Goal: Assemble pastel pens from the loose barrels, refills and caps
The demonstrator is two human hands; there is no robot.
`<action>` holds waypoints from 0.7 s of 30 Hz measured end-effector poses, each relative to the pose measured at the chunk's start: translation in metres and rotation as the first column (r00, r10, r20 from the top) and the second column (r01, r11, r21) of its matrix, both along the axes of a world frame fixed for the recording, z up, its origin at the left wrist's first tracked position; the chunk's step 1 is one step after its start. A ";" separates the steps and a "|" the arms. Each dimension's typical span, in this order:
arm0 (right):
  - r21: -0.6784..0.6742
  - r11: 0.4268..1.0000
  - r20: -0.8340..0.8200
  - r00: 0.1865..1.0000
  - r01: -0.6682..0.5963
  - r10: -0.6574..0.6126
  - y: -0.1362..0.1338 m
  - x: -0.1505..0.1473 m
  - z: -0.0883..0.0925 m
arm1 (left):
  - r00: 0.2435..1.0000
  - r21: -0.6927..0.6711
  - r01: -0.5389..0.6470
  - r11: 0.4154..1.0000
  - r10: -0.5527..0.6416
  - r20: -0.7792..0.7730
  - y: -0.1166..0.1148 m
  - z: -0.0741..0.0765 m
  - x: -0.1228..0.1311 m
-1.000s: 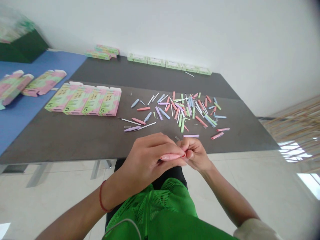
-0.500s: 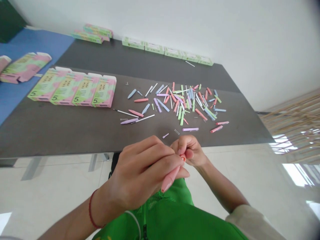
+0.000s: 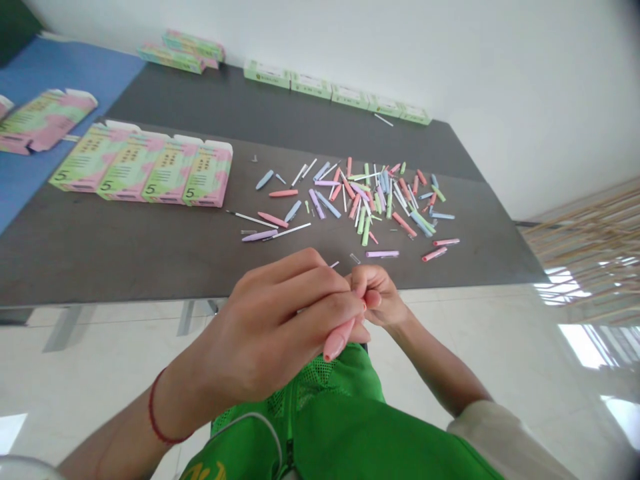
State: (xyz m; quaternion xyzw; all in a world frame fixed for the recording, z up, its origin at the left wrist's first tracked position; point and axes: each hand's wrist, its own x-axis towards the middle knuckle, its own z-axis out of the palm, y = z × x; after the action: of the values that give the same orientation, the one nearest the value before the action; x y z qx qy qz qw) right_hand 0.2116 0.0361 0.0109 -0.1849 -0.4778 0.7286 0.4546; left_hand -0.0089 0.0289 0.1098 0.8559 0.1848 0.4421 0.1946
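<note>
Pink barrel (image 3: 339, 341) clamped in left grip (image 3: 295, 313), at 6 o'clock of desk (image 3: 125, 260) | axis angled 7 to 1 o'clock | far end met by curled right grip (image 3: 379, 293), its hold hidden

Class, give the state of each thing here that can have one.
left hand, closed around the coral pen barrel
coral pen barrel, held, tapered end showing
right hand, fingers curled; contents hidden
four cartons marked 5, side by side, flaps out
five green cartons, lined up
carton on blue surface, flaps out
pen parts, loose, scattered
red wristband, worn
</note>
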 end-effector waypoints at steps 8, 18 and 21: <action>0.007 1.000 -0.015 1.000 -0.023 0.023 0.001 -0.001 0.000 | 0.996 -0.016 0.045 0.999 -0.046 -0.078 0.003 0.003 0.000; -0.001 1.000 0.018 1.000 0.000 0.000 0.002 -0.002 0.001 | 0.990 0.038 0.032 0.999 -0.026 -0.139 0.006 0.001 0.002; 0.025 1.000 0.016 1.000 0.003 -0.004 0.003 -0.002 0.000 | 0.991 0.040 0.021 0.999 -0.015 -0.130 0.005 -0.002 0.002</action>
State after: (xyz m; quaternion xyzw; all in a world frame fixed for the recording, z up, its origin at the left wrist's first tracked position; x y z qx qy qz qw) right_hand 0.2100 0.0395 0.0104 -0.1859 -0.4903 0.7202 0.4542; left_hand -0.0066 0.0341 0.1078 0.8882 0.1800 0.3877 0.1684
